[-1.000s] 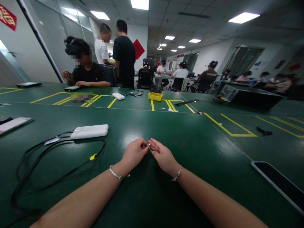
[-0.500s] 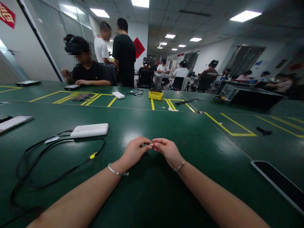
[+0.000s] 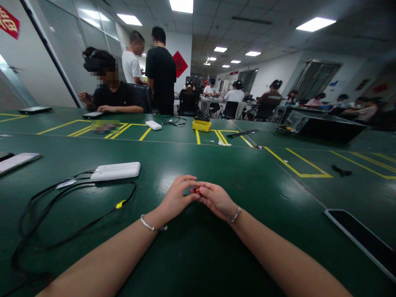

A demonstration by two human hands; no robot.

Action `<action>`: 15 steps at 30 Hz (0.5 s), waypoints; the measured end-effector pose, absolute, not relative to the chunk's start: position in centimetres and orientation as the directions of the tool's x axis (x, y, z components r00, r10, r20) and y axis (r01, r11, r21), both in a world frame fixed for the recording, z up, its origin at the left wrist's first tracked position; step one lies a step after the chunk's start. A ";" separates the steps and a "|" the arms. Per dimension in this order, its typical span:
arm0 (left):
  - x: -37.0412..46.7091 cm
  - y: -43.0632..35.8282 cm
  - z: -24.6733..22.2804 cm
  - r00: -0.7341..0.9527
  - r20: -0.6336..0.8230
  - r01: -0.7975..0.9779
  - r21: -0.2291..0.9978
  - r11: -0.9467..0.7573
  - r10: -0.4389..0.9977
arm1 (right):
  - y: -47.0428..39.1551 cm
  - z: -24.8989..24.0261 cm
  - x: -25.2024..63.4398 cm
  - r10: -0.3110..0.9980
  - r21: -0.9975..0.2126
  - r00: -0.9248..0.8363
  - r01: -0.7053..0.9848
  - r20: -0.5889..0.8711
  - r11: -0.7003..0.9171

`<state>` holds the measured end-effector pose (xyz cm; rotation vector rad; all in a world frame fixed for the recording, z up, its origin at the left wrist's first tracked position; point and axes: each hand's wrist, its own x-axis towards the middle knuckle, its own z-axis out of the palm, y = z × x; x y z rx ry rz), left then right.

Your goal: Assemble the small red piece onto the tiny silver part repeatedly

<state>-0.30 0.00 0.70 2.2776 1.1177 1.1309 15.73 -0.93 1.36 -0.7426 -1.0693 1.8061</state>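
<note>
Both my hands meet over the green table in the middle of the view. My right hand point(image 3: 218, 199) pinches a small red-orange piece point(image 3: 197, 190) between thumb and fingers; its exact kind is too small to make out. Facing it, my left hand point(image 3: 177, 196) has its thumb and forefinger apart, curved around the left side of the piece. The left fingertips come close to the right fingers, and whether they touch the piece is unclear. Each wrist wears a bracelet.
A white power bank point(image 3: 116, 171) with black cables point(image 3: 74, 184) lies left. One phone point(image 3: 361, 239) rests at right, another point(image 3: 20, 162) far left. Further back are a yellow tray point(image 3: 201, 126), a black case point(image 3: 324, 126) and a seated person point(image 3: 116, 97) across the table.
My left thumb and forefinger have spread apart from their pinch on the piece. My right hand has turned slightly, and the piece now sits within its fingers.
</note>
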 end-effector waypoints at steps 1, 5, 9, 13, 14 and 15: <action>-0.2 -0.2 0.8 0.359 0.519 0.507 0.589 -0.629 0.775 | -0.9 1.3 15.6 0.907 -0.894 -0.417 -0.385 -0.055 -0.231; 0.3 -0.9 1.2 0.343 0.584 0.587 0.478 -0.653 0.736 | -1.1 1.3 15.2 0.912 -0.897 -0.406 -0.377 -0.061 -0.228; 0.3 -1.2 1.6 0.367 0.614 0.611 0.407 -0.679 0.698 | -1.1 1.2 15.3 0.892 -0.897 -0.449 -0.369 -0.059 -0.244; 0.0 -1.1 1.6 0.416 0.630 0.573 0.379 -0.727 0.656 | -0.8 0.8 15.7 0.860 -0.908 -0.501 -0.309 -0.099 -0.284; -0.1 -1.0 1.5 0.421 0.633 0.567 0.375 -0.733 0.650 | -0.7 0.8 15.7 0.852 -0.910 -0.512 -0.295 -0.107 -0.292; -0.1 -1.0 1.5 0.423 0.636 0.563 0.373 -0.737 0.646 | -0.7 0.7 15.8 0.847 -0.913 -0.520 -0.283 -0.112 -0.294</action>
